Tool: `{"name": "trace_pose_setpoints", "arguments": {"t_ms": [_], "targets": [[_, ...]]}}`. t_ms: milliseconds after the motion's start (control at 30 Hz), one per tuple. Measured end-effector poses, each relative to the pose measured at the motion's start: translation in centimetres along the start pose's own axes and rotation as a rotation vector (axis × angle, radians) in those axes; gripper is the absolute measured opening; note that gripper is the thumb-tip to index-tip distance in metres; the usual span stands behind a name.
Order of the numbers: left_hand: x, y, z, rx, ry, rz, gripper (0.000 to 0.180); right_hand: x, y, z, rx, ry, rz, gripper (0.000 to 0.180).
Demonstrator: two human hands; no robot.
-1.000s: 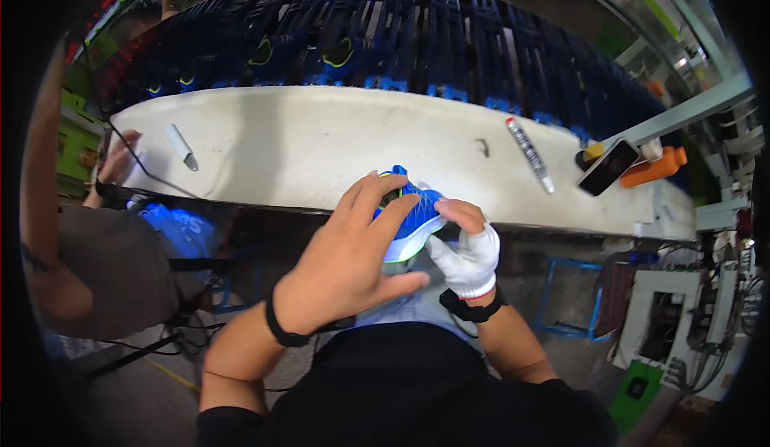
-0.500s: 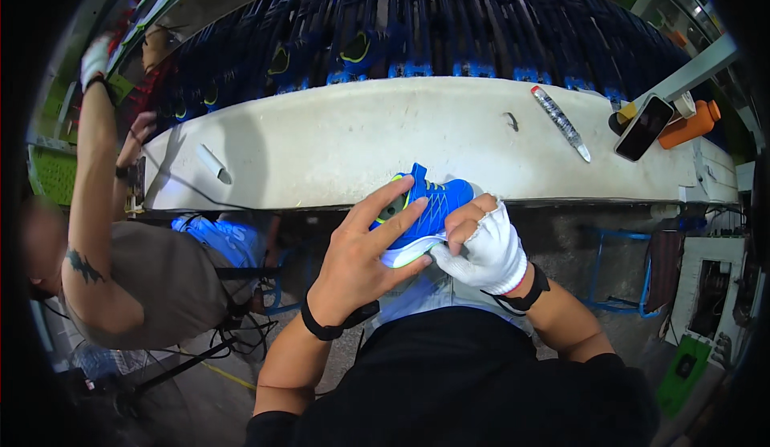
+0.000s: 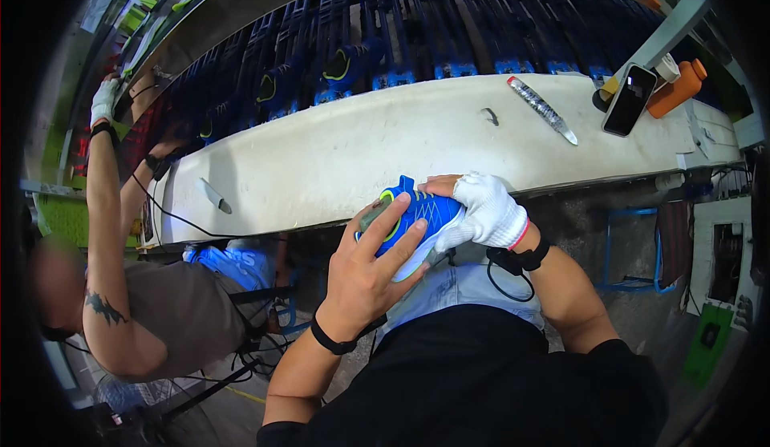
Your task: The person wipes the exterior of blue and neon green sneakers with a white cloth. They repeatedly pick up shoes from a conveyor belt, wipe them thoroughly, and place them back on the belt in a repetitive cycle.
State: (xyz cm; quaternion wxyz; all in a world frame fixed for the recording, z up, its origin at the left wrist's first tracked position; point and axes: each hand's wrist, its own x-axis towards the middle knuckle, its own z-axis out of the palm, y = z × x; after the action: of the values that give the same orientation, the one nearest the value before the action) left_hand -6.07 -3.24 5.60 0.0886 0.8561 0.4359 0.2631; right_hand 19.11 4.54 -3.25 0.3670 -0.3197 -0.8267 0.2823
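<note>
A small blue sneaker [image 3: 433, 217] with yellow-green trim, crossed light lines on its side and a pale sole is held up in front of me, at the near edge of the bench. My bare left hand [image 3: 365, 275] grips it round the heel and side, fingers spread over the upper, thumb by the sole. On the toe end lies my right hand [image 3: 488, 214], in a white glove with bare fingertips. Its fingers reach over the top of the toe; the thumb's contact is partly hidden. Something greyish fills the shoe's opening.
On the white bench [image 3: 321, 158] lie a marker-like pen [image 3: 544, 110], a dark scrap [image 3: 490, 116] and a whitish bladed tool [image 3: 214, 197]. A phone [image 3: 630, 101] and orange bottle [image 3: 678, 88] stand right. Beyond, a roller conveyor [image 3: 433, 26] carries several shoes. A co-worker [image 3: 176, 319] sits left.
My right hand has gone from pinching at the sole's edge to lying over the toe. The sneaker has turned slightly in my left hand. The view has shifted, and the co-worker's arms have moved.
</note>
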Motion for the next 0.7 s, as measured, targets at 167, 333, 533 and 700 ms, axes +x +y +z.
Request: {"name": "trace_pose_setpoints", "arguments": {"t_ms": [167,333,533,700], "targets": [[0.5,0.9,-0.1,0.100,-0.045,0.115,0.068,-0.4,-0.9,-1.7,0.136,-0.103,0.184,0.082],[1.0,1.8,-0.3,0.142,-0.084,0.091,0.066,-0.9,-2.4,-2.5,0.136,-0.128,0.280,0.071],[1.5,2.0,-0.6,0.153,-0.109,0.106,0.067,-2.6,0.1,-0.4,0.713,0.288,0.406,0.030],[1.8,2.2,-0.4,0.164,-0.082,0.105,0.066,-1.9,-0.7,-0.2,0.629,0.308,0.387,0.023]]}}
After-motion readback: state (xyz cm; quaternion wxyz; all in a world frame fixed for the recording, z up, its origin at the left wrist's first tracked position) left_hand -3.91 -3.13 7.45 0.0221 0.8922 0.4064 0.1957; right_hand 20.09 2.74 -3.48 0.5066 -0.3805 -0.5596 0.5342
